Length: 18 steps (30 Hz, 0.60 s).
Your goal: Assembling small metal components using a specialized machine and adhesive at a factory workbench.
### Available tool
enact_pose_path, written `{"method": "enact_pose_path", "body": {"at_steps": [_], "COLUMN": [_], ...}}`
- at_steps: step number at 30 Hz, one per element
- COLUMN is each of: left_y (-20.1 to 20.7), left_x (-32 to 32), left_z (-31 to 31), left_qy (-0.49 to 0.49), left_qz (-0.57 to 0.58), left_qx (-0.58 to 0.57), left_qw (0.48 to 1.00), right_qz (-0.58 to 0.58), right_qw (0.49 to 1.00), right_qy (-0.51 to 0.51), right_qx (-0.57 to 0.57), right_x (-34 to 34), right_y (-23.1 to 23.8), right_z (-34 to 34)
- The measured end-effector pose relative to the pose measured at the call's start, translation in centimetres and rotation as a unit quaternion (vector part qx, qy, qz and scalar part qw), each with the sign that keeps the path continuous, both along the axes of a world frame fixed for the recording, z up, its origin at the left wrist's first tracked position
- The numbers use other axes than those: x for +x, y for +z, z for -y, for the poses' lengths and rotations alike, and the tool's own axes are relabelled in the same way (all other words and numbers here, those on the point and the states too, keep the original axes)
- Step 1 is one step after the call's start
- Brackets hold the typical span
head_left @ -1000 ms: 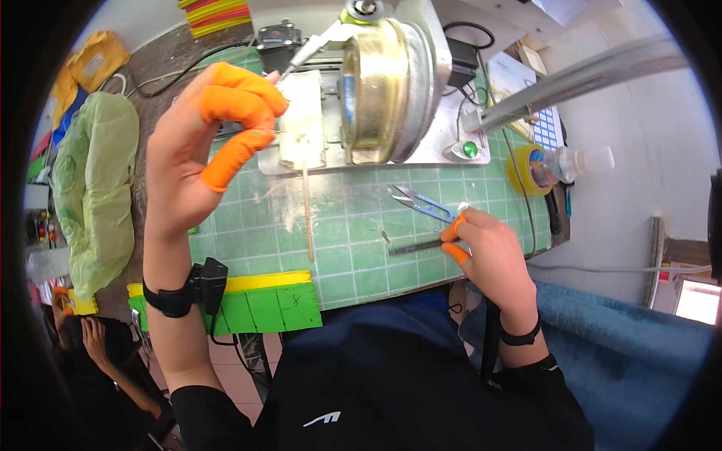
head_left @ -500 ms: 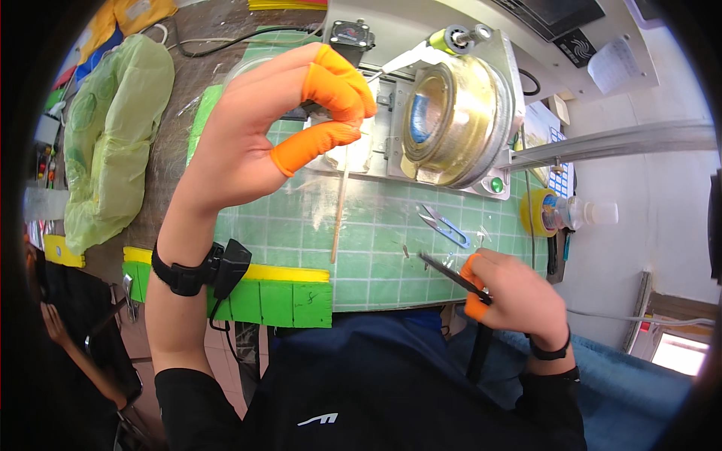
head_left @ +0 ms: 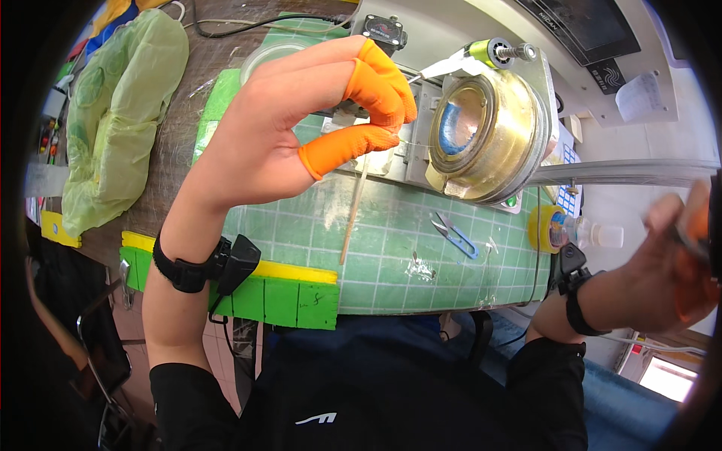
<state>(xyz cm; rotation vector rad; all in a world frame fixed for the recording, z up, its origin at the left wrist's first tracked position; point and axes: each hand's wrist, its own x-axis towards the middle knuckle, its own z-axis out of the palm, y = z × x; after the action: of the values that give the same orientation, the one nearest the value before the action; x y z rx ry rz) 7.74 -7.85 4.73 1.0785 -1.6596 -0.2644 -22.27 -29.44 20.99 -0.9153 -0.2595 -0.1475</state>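
Observation:
My left hand [head_left: 331, 113], with orange finger covers on thumb and fingers, is closed in a pinch in front of the machine [head_left: 414, 154]. What the fingertips hold is too small to make out; a faint thin strand seems to run from them toward the brass-coloured round drum [head_left: 492, 143]. Below the pinch a thin wooden stick [head_left: 352, 218] slants over the green gridded mat [head_left: 391, 286]; whether it touches the hand I cannot tell. Far right, my right hand [head_left: 669, 263] is smeared by motion and partly cut off by the picture's dark rim. A dark shape shows at its fingers, too blurred to name.
Blue-handled thread snips [head_left: 456, 237] lie on the mat near small scraps [head_left: 421, 267]. A bottle [head_left: 575, 229] stands beside a yellow roll [head_left: 541, 229]. Green foam strips [head_left: 282, 301] line the front edge. A pale yellow-green sleeve [head_left: 124, 128] lies at left. A metal bar [head_left: 624, 171] crosses at right.
My right hand has swung from above the mat, where it held a dark slender tool, out to the far right. My left hand keeps its pinch. The whole view has shifted slightly.

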Motion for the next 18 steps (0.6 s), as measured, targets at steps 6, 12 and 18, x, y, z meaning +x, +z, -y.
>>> {"method": "enact_pose_path", "body": {"at_steps": [6,12,18], "left_y": [-0.1,0.1,0.1], "left_x": [0.1,0.2,0.3], "left_z": [0.0,-0.1,0.3], "left_qy": [0.004,0.014,0.006], "left_qz": [-0.004,0.010,0.014], "left_qx": [-0.010,-0.018,-0.034], "left_qw": [1.000,1.000,0.999], "right_qz": [0.154,0.027,0.050], "right_qw": [0.574,0.614,0.610], "right_qy": [-0.365,-0.372,-0.346], "right_qx": [-0.716,-0.695,-0.711], "right_x": [7.6,8.8,9.1], "right_y": [-5.9,-8.4,-8.6], "right_z": [-7.3,-9.7,-8.9]}}
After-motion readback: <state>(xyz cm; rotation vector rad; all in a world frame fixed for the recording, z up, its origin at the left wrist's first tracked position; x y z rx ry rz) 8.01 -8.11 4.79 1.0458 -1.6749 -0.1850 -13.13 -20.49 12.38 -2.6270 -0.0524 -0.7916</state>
